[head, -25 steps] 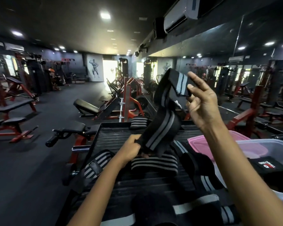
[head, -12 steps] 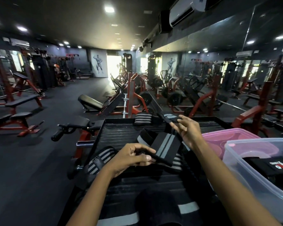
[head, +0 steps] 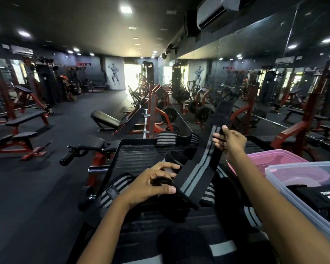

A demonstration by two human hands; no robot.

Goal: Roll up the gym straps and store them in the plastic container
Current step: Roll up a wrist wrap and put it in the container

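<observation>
Single view, head-worn, wide-angle. Looks forward and down from the person's head, close over the ribbed black platform (head: 141,155), with both forearms entering from the bottom edge. Beyond, it faces down the long gym floor (head: 46,168). No second view.

Striped strap (head: 200,168) taut between left hand (head: 152,184) and right hand (head: 230,142), above ribbed platform (head: 141,157).

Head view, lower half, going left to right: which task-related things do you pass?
Striped strap lying on the platform → left hand → black strap with grey stripes held between the hands → right hand → pink lid → clear plastic container.
</observation>
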